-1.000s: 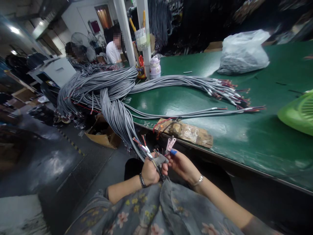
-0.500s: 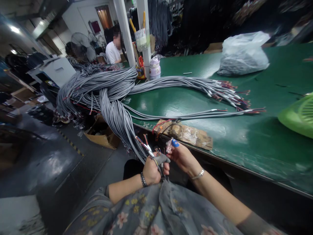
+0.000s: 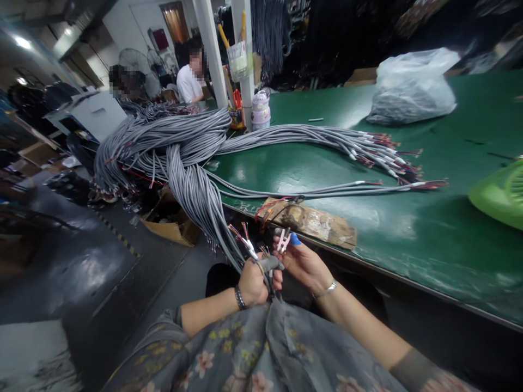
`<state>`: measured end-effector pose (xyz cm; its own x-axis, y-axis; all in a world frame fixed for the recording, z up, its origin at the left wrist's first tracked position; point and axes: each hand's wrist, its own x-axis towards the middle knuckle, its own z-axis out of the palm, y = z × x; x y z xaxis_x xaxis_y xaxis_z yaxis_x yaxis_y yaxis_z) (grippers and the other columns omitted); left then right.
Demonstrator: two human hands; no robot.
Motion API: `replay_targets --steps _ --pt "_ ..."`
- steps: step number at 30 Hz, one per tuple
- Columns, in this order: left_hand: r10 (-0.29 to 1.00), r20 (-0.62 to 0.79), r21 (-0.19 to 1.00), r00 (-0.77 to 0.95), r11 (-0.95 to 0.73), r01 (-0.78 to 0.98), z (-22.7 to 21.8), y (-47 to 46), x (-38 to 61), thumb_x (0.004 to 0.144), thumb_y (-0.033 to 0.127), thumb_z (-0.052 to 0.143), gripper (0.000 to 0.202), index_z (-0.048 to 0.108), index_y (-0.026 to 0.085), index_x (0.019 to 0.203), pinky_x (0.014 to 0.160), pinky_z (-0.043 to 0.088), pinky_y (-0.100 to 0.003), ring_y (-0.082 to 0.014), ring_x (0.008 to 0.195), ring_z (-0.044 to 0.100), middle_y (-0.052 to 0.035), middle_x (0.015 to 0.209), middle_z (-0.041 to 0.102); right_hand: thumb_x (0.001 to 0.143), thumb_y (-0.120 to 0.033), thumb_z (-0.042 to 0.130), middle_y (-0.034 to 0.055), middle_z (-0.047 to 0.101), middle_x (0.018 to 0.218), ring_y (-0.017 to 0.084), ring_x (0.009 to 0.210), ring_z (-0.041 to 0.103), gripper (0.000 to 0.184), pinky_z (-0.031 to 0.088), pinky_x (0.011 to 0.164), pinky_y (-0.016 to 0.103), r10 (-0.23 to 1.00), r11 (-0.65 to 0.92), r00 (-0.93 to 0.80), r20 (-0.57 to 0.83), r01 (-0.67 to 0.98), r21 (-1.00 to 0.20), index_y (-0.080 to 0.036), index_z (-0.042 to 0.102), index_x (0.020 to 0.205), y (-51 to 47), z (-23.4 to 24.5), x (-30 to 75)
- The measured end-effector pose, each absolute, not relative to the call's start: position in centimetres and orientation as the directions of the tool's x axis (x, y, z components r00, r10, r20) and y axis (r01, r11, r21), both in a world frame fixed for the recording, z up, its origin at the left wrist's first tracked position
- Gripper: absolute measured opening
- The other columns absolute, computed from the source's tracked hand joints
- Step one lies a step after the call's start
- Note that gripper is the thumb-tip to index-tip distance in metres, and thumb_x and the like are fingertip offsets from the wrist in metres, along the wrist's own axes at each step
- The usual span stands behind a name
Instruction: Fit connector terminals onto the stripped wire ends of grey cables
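My left hand (image 3: 255,280) is closed around grey cables (image 3: 212,218), whose stripped ends show thin coloured wires (image 3: 244,235) beyond white sleeves. A grey cover wraps its thumb. Close by on the right, my right hand (image 3: 304,261) pinches a small pale pink clip-like tool (image 3: 283,240) between thumb and fingers, its thumb wrapped in blue. The tool is apart from the left hand's fingers, near the thin wires. Its exact kind is too small to tell.
A large cable bundle (image 3: 163,130) drapes over the green table (image 3: 408,245). On the table lie a taped wooden block (image 3: 322,224), a plastic bag (image 3: 412,90) and a green basket (image 3: 498,190). A cardboard box (image 3: 169,223) stands on the floor. A person (image 3: 190,81) sits beyond the post.
My right hand has turned slightly, and the pink tool now shows upright with its two arms apart. My left hand keeps its hold on the cables. The view has shifted a little.
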<state>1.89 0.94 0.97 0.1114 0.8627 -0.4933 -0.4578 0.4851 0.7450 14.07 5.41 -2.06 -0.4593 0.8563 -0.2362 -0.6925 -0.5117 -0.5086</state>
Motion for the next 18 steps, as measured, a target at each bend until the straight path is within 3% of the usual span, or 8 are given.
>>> replay_targets --steps 9,15,18 --pt "0.886 -0.450 0.774 0.112 0.450 -0.446 1.0 0.3 1.5 0.052 0.045 0.075 0.039 0.054 0.015 0.062 0.032 0.029 -0.018 -0.0071 0.029 0.043 0.0016 0.041 0.054 0.074 -0.055 0.065 0.0020 0.071 0.080 0.012 0.064 0.060 0.034 0.049 0.058 0.024 0.844 -0.532 -0.480 -0.240 -0.685 -0.498 -0.022 0.070 0.083 5.1 -1.6 14.1" --pt "0.910 -0.414 0.810 0.024 0.381 -0.446 1.5 -0.1 1.4 0.052 0.047 0.076 0.040 0.056 0.014 0.062 0.033 0.029 -0.018 -0.0070 0.030 0.044 0.0019 0.042 0.054 0.072 -0.041 0.073 0.0003 0.070 0.076 0.012 0.064 0.060 0.023 0.049 0.058 0.022 0.891 -0.452 -0.377 -0.254 -0.668 -0.591 -0.022 0.071 0.085 4.9 -1.1 14.1" --pt "0.912 -0.411 0.813 -0.006 0.364 -0.454 1.8 0.1 1.7 0.051 0.046 0.076 0.039 0.056 0.014 0.061 0.033 0.030 -0.018 -0.0066 0.030 0.043 0.0022 0.042 0.054 0.075 -0.045 0.068 0.0003 0.068 0.074 0.011 0.062 0.058 0.025 0.048 0.057 0.023 0.901 -0.428 -0.358 -0.244 -0.645 -0.633 -0.022 0.070 0.085 4.8 -1.2 14.1"
